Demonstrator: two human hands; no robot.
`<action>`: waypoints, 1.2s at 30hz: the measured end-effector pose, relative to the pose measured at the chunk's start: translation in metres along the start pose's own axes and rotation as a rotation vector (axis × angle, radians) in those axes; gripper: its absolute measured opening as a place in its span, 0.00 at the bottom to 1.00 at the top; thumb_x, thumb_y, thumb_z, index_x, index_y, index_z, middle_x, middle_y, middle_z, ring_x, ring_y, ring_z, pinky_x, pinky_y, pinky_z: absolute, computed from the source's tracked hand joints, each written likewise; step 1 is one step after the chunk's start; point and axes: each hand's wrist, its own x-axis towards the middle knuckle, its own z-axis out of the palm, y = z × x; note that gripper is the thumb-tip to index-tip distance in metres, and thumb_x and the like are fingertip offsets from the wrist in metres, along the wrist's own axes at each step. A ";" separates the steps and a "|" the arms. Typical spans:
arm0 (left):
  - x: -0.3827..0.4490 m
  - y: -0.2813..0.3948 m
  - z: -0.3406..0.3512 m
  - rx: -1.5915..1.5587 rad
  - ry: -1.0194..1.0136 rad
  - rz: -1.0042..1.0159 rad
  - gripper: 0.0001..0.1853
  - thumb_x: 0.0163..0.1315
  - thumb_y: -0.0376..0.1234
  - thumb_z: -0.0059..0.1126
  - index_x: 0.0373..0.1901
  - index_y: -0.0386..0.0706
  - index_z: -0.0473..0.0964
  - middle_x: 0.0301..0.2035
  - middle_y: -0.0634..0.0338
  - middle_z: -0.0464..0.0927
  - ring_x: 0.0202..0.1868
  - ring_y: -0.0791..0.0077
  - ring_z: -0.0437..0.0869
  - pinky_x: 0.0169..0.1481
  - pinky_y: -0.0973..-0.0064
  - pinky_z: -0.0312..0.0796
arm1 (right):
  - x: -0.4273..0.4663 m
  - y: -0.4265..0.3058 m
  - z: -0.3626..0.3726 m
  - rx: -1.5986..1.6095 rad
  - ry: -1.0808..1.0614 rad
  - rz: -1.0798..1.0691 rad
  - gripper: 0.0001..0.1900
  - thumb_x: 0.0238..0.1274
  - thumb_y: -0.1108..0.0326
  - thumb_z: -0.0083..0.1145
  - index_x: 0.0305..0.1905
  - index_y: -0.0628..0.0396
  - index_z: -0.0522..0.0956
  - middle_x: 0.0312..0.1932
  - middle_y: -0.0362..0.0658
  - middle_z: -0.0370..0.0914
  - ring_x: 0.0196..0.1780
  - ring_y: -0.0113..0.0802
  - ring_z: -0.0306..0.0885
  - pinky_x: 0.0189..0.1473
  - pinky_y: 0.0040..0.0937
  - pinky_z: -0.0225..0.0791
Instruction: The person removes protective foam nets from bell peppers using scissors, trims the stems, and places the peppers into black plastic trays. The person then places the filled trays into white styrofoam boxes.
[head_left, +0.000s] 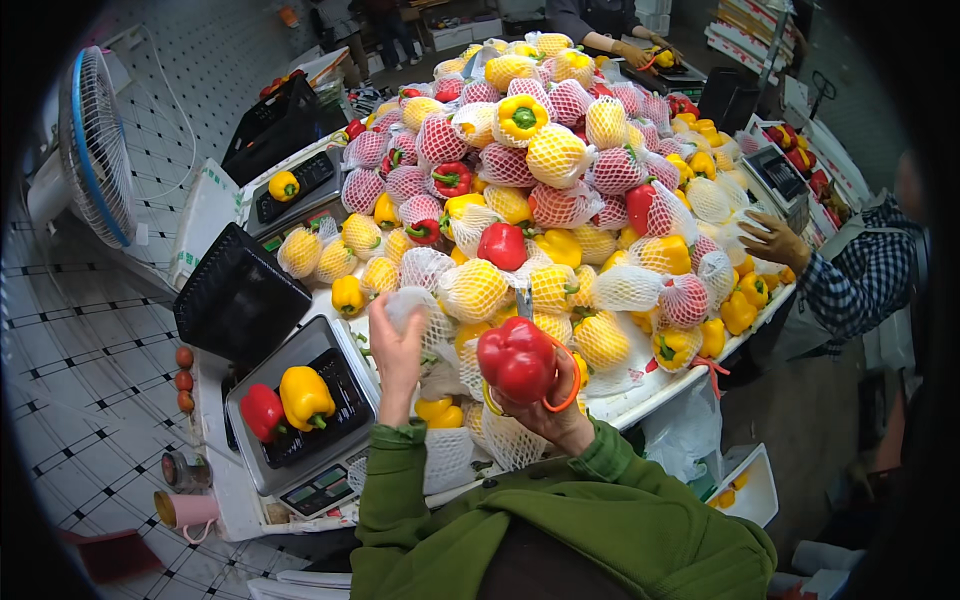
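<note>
My right hand (562, 424) holds a red bell pepper (516, 360) with its bottom end turned up. The same hand has a pair of scissors (574, 381) with orange and yellow handles; their blade points away past the pepper. In my left hand (396, 349) is a white foam net sleeve (409, 301), pinched at the near edge of the heap. Before me rises a big pile of red and yellow bell peppers, many in nets, such as a netted yellow pepper (471, 291). Loose foam nets (517, 439) lie close to my body.
Left of me, a weighing scale (330, 326) carries a black tray with a yellow pepper (306, 397) and a red pepper (262, 412). Behind it leans a black crate (240, 296). A fan (97, 146) stands far left. Co-workers' gloved hands (776, 240) (634, 54) are at the right and back.
</note>
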 end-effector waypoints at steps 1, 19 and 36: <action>0.005 0.006 -0.003 0.377 -0.083 0.143 0.35 0.58 0.48 0.69 0.63 0.42 0.68 0.58 0.46 0.73 0.64 0.53 0.71 0.65 0.54 0.63 | 0.000 -0.002 -0.003 0.028 -0.015 -0.012 0.40 0.59 0.34 0.56 0.71 0.44 0.64 0.65 0.43 0.71 0.61 0.41 0.75 0.50 0.39 0.75; -0.096 0.076 -0.002 -0.594 -0.281 -0.162 0.52 0.42 0.41 0.84 0.67 0.36 0.61 0.59 0.49 0.72 0.62 0.66 0.75 0.66 0.66 0.68 | 0.005 0.007 0.012 -0.490 0.126 0.015 0.31 0.71 0.37 0.43 0.64 0.52 0.67 0.51 0.46 0.78 0.46 0.37 0.80 0.42 0.33 0.74; -0.090 0.066 -0.015 0.202 0.111 0.357 0.43 0.34 0.35 0.82 0.56 0.37 0.69 0.50 0.46 0.74 0.52 0.48 0.77 0.59 0.58 0.72 | 0.029 0.003 0.088 -1.604 -0.163 -0.559 0.30 0.62 0.59 0.63 0.65 0.61 0.69 0.59 0.56 0.75 0.62 0.50 0.75 0.63 0.41 0.67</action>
